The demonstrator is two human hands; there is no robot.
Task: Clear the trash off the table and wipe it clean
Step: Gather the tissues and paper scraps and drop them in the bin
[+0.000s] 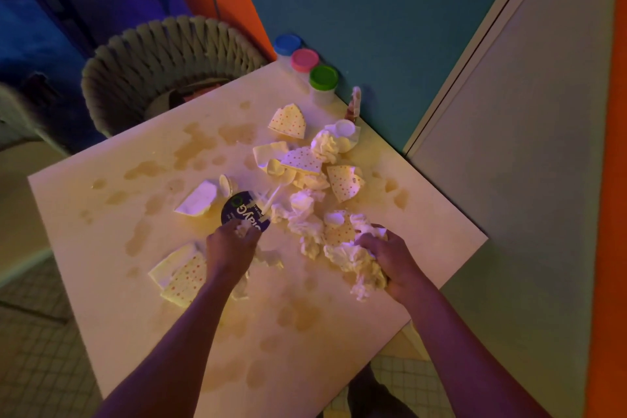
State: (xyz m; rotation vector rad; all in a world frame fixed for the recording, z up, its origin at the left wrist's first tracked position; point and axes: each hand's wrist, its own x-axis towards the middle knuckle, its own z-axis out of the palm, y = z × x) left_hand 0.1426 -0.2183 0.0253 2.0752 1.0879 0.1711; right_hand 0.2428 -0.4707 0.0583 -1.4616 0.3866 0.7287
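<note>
Trash (305, 200) runs in a loose band from the desk's (101, 214) near middle toward its far right corner. Right hand (390, 254) has its grip clamped on crumpled napkins (353, 258); left hand (230, 244) pinches tissue beside a dark lid (244, 210). Stained open surface lies left, a woven basket (163, 58) beyond the far edge.

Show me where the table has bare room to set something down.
Free: the table's near-left stretch, left of the left hand, though stained; also its far-left corner by the woven basket. Crowded: the middle, where crumpled napkins and dotted plate pieces run to the lidded jars.
</note>
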